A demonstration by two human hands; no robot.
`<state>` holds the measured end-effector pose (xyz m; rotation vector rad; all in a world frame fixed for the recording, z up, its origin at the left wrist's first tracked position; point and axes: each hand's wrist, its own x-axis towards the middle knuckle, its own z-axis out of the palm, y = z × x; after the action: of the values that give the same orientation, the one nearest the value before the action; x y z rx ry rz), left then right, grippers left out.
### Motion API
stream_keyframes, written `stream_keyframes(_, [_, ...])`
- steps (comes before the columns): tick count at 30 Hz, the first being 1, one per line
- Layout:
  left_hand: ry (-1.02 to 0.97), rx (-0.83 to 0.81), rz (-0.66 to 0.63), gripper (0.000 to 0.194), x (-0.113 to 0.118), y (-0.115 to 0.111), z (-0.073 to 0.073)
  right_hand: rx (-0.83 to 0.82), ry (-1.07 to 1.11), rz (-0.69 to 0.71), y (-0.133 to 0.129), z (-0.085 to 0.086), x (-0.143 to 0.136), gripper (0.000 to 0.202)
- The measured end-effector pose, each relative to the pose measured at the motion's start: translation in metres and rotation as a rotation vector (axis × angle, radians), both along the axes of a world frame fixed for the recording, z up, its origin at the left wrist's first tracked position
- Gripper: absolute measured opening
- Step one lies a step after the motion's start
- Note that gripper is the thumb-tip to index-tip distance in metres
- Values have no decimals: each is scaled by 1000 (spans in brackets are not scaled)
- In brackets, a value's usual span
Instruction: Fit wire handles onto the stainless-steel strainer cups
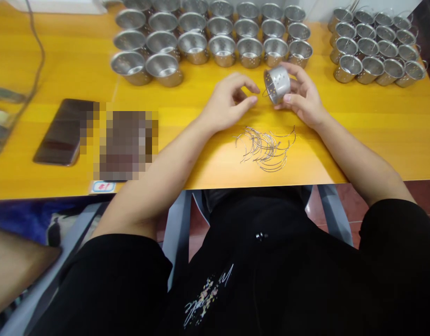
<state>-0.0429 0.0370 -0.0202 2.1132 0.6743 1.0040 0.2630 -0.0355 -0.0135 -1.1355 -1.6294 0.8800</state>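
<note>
My right hand (pixel 307 100) grips a small perforated metal cup (pixel 280 83), tilted so that its mouth faces left. A thin curved wire shows at the cup's rim, on the side toward my left hand (pixel 229 100). The left thumb and index finger are apart, a short gap away from that wire, and nothing shows between them. Below both hands, a loose pile of curved metal wires (pixel 267 148) lies on the yellow table (pixel 208 163).
Rows of similar perforated cups (pixel 222 50) stand along the back. At the right is another group of cups (pixel 371 70), with wire handles showing on some. A dark phone (pixel 63 133) and a pixelated object (pixel 126 144) lie at left. Another person's arm (pixel 19 266) appears lower left.
</note>
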Motion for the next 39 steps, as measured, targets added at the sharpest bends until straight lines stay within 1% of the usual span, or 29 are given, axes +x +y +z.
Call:
stream_keyframes(3, [16, 34, 9, 52, 0, -4, 5, -43, 44, -4, -3, 2, -1, 112])
stream_keyframes(6, [4, 52, -19, 50, 1, -5, 8, -91, 52, 4, -7, 6, -2, 113])
stream_keyframes(10, [28, 52, -29, 48, 2, -7, 12, -109, 38, 41, -10, 8, -3, 106])
stream_keyframes(15, [35, 52, -89, 43, 1, -12, 14, -167, 96, 70, -12, 10, -6, 113])
stream_keyframes(19, [-12, 82, -55, 39, 3, -15, 15, -161, 138, 78, -17, 15, -9, 106])
stream_keyframes(22, [-44, 84, -46, 39, 4, -15, 16, -174, 150, 81, -19, 17, -10, 106])
stream_keyframes(25, [-35, 86, -49, 40, 3, -16, 17, -179, 159, 95, -17, 15, -8, 103])
stream_keyframes(28, [-23, 83, -61, 46, 3, -16, 16, -159, 167, 120, -13, 10, -5, 103])
stream_keyframes(30, [-30, 80, -69, 51, 3, -16, 15, -147, 161, 130, -11, 8, -3, 104])
stream_keyframes(33, [-59, 60, -74, 52, 5, -17, 11, -143, 125, 145, -10, 4, -1, 102])
stream_keyframes(36, [-85, 14, -89, 51, 7, -18, 9, -113, 97, 177, -8, -1, 1, 105])
stream_keyframes(39, [-93, 4, -125, 52, 7, -19, 6, -54, 49, 200, -6, -8, 2, 114])
